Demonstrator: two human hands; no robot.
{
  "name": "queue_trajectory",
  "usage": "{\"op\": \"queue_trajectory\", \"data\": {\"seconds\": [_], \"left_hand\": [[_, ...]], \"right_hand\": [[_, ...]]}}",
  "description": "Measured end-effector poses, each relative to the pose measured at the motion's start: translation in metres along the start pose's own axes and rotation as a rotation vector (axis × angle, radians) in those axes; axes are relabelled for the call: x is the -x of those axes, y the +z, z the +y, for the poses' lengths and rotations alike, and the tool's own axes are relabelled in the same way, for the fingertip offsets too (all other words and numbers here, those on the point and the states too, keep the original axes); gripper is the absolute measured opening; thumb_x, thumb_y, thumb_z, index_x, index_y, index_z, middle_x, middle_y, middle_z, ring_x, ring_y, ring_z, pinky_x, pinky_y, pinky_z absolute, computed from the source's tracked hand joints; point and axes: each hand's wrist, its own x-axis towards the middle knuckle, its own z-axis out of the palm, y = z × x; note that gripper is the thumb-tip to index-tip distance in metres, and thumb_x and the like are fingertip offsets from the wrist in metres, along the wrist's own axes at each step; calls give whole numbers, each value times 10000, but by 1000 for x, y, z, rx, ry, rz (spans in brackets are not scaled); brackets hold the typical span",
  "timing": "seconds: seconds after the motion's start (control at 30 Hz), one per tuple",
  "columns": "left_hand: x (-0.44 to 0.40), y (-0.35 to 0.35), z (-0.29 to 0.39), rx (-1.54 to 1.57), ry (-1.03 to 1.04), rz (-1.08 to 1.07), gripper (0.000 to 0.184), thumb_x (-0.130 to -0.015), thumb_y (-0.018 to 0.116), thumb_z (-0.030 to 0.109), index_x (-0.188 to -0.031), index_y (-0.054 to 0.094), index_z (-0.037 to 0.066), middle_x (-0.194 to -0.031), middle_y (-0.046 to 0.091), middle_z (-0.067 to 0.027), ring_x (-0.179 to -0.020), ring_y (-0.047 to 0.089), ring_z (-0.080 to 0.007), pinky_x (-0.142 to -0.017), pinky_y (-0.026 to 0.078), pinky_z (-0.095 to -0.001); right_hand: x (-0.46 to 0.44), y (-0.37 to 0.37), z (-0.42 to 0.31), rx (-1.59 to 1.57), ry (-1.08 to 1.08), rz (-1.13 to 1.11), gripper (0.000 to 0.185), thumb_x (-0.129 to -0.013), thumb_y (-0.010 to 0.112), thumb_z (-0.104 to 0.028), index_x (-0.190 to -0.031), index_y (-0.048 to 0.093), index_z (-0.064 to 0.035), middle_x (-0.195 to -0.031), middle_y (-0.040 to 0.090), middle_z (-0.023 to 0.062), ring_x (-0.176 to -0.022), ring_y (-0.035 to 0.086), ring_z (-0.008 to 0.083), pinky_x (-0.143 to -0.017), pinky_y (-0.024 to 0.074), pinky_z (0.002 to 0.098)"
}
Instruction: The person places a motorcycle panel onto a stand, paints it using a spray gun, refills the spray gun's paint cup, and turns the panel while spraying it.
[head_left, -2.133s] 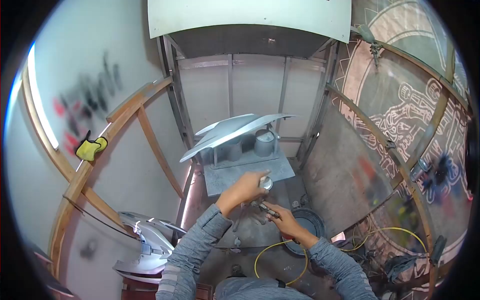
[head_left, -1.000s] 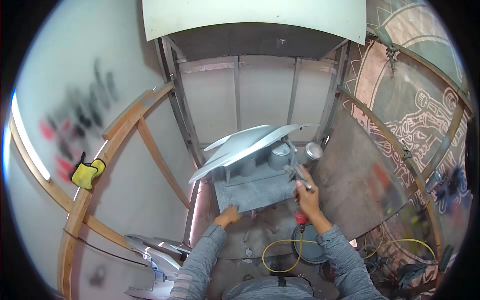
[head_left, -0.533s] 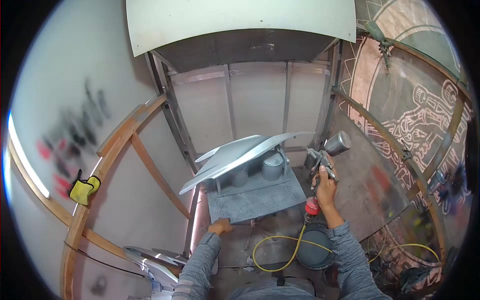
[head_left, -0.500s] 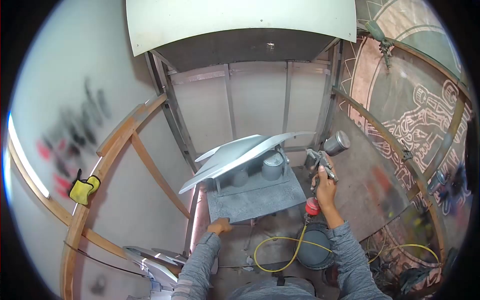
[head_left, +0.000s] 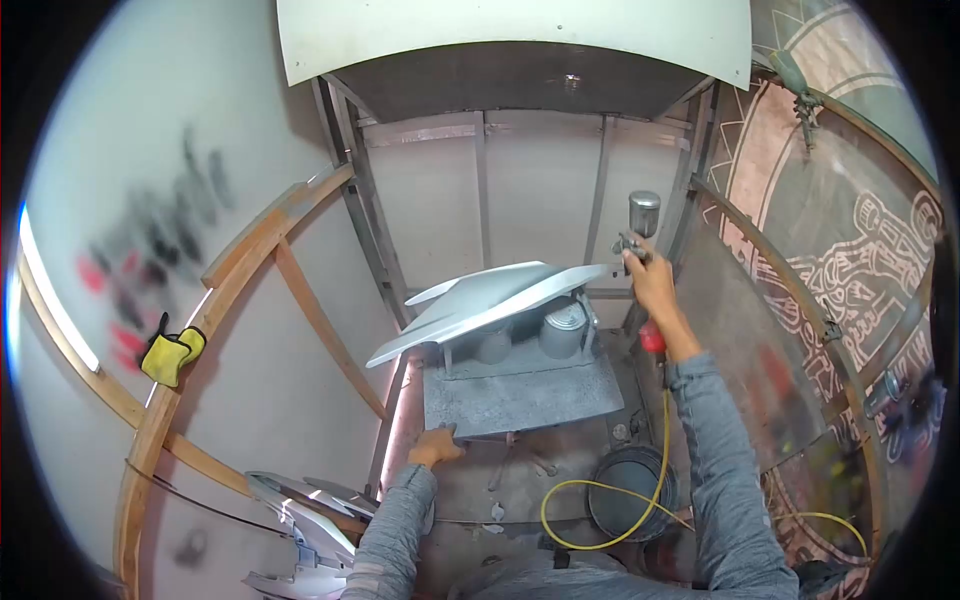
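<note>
My right hand (head_left: 655,285) is wrapped around a spray gun (head_left: 630,250) with a metal paint cup (head_left: 644,215) on top. Below that hand hang a red fitting (head_left: 652,338) and a yellow air hose (head_left: 666,430). Left of the gun, a long, pointed panel (head_left: 490,305) in pale silver-grey rests tilted on a paint-covered stand. At the front left edge of the stand's grey board (head_left: 530,395), my left hand (head_left: 436,447) is closed on the board; its fingertips are partly hidden. Under the panel stand grey-coated cans (head_left: 563,332).
A dark bucket (head_left: 630,495) stands on the floor beside the hose loop. Several light panels (head_left: 310,530) lean at lower left. A yellow cloth (head_left: 172,358) hangs on the left wooden rail (head_left: 220,310). Another spray gun (head_left: 797,90) hangs at upper right.
My right hand has raised the spray gun up and away, and its cup now stands more upright. The hose is lifted with it. My left hand stays at the board; the view has shifted slightly.
</note>
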Motion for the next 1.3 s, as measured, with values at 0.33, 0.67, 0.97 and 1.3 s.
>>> {"op": "queue_trajectory", "data": {"seconds": [0.33,0.67,0.97,1.3], "left_hand": [[-1,17,-29,177,63,35,860,-694,671,388,-1408,375,10,-1411,432,-227,-1250,479,-381,-1065,371,-425],[25,3,0,102,-59,-203,819,-697,676,392,-1397,411,60,-1475,350,-197,-1291,439,-360,-1076,368,-399],[55,-8,0,308,-11,-221,826,-707,679,349,-1405,385,20,-1482,325,-219,-1330,389,-347,-1083,358,-375],[17,53,-36,239,180,24,838,-706,678,339,-1416,369,18,-1524,234,-213,-1377,319,-325,-1121,300,-358]], "right_hand": [[18,50,-83,52,15,-419,362,-916,567,-267,-1229,587,-87,-912,679,182,-855,658,286,-753,491,391],[151,227,-173,-86,-306,-722,405,-902,555,-279,-1250,571,-72,-799,659,219,-766,668,336,-694,490,423],[217,310,-169,-268,-361,-808,380,-884,569,-233,-1229,584,-74,-879,667,219,-815,651,371,-724,495,422],[93,123,-124,22,157,-545,394,-901,581,-340,-1182,626,-67,-749,652,127,-574,633,215,-554,493,354]]}}
